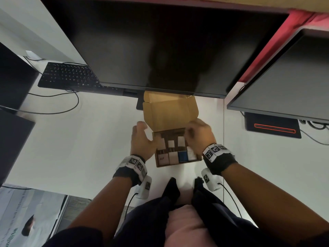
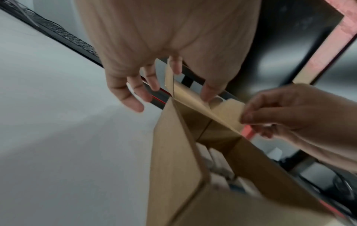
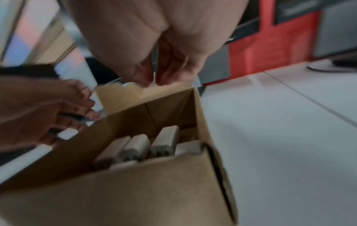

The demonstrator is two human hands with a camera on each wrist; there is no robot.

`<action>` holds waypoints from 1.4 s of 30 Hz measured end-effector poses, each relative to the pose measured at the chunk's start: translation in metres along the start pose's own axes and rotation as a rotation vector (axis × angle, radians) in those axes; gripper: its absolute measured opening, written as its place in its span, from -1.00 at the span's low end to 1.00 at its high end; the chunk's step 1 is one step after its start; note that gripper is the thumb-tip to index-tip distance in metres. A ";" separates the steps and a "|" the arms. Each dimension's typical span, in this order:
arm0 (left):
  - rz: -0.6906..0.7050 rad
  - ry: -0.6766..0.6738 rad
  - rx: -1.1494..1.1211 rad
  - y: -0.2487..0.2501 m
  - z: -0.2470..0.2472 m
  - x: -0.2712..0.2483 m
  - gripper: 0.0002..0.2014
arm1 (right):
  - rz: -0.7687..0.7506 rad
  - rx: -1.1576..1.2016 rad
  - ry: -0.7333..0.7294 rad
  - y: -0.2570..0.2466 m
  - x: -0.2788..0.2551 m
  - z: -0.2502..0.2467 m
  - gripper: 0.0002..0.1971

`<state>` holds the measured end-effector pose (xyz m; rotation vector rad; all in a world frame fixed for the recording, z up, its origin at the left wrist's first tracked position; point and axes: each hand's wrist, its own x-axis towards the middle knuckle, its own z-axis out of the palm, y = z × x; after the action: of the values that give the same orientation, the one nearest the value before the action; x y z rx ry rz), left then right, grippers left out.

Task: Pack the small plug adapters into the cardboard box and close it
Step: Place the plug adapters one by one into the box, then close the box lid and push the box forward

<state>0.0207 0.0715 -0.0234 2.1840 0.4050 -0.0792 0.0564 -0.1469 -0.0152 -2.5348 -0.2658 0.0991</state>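
Two grips on the lid [image 1: 169,112]: right hand [image 1: 199,134] pinching, left hand [image 1: 141,139] (fingers [image 2: 133,101] spread) touching.

A white desk [image 1: 85,139] lies under soft, even light. At its far side stands a wide monitor [image 1: 160,47], its screen black. A second monitor [image 1: 284,77] stands to the right, above a black base [image 1: 272,125] with a thin red glowing line. Behind both runs a red partition [image 1: 279,38]. A black keyboard [image 1: 67,75] lies far left, partly hidden by the first monitor's lower edge, and thin black cables [image 1: 53,111] loop across the desk beside it. Dark blocks [image 1: 12,82] crowd the left edge — what they are cannot be told. At lower left, past the desk edge, is a pale printed sheet [image 1: 23,214].
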 end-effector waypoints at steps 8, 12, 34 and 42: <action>-0.412 -0.195 -0.558 0.037 -0.016 0.032 -0.54 | 0.620 0.680 -0.002 -0.001 0.030 -0.032 -0.61; -0.460 -0.230 -0.557 0.036 -0.021 0.020 -0.48 | 0.599 0.706 -0.082 -0.010 0.025 -0.037 -0.67; -0.554 -0.360 -0.710 -0.005 -0.056 -0.058 -0.47 | 0.754 0.950 -0.106 0.003 -0.074 -0.056 -0.14; -0.260 -0.334 -0.342 -0.031 -0.031 -0.087 -0.70 | 0.655 0.715 -0.272 0.023 -0.110 -0.041 -0.50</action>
<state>-0.0741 0.0901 -0.0108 1.7332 0.4701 -0.4763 -0.0416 -0.2109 0.0077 -1.7928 0.4391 0.6663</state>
